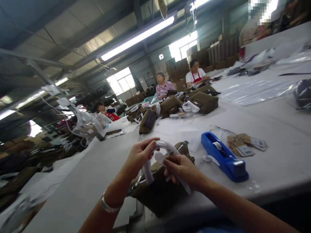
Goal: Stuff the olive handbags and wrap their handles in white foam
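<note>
A dark olive bag (161,191) stands at the table's near edge. Its arched handle (167,146) is wrapped in white material. My left hand (143,151) grips the top of this handle, thumb and fingers pressed together around it. In my right hand (181,168), a small white piece with a rounded end (159,157) is pinched between thumb and fingers, just under the arch; whether it is tape or paper I cannot tell. To the right lies a blue tape dispenser (223,157), with a curl of white tape (210,159) beside it.
Brown and white hang tags (246,144) lie beyond the dispenser. Several olive bags (171,105) are piled farther back on the white table (274,119). Co-workers (165,86) sit across from me. Clear plastic sheets (257,90) cover the right side, and a plastic-wrapped bundle (91,124) stands at left.
</note>
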The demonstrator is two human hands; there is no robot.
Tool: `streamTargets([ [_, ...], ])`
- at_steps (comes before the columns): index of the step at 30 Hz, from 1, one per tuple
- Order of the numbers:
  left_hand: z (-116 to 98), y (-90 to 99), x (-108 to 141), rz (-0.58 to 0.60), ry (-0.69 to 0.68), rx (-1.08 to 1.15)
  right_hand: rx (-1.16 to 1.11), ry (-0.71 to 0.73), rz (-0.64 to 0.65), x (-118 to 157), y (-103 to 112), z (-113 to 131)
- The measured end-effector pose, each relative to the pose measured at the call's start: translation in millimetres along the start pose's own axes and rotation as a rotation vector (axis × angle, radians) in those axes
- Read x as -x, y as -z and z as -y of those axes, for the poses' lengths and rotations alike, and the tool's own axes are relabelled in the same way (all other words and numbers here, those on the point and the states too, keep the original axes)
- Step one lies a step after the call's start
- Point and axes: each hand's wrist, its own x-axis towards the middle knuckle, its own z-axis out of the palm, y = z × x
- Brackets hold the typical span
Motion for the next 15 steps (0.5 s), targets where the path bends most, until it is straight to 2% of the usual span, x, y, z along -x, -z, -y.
streamTargets([
  [4,0,-12.1,17,0.036,-0.066,-0.171,-0.145,0.128,-0.135,-14,-16,6],
  [6,5,-11.2,24,0.036,-0.046,-0.148,-0.166,0.171,-0.172,-17,-21,5],
  [9,16,-4.1,30,-0.085,-0.024,-0.059,-0.186,0.206,-0.196,-17,-25,0],
  [11,22,0.1,32,-0.201,-0.030,-0.037,-0.182,0.206,-0.195,-17,-27,-1],
  [12,25,1.3,33,-0.220,-0.016,-0.018,-0.166,0.201,-0.181,-17,-27,-1],
  [15,27,2.2,31,-0.135,0.022,0.047,-0.067,0.174,-0.112,-17,-26,6],
])
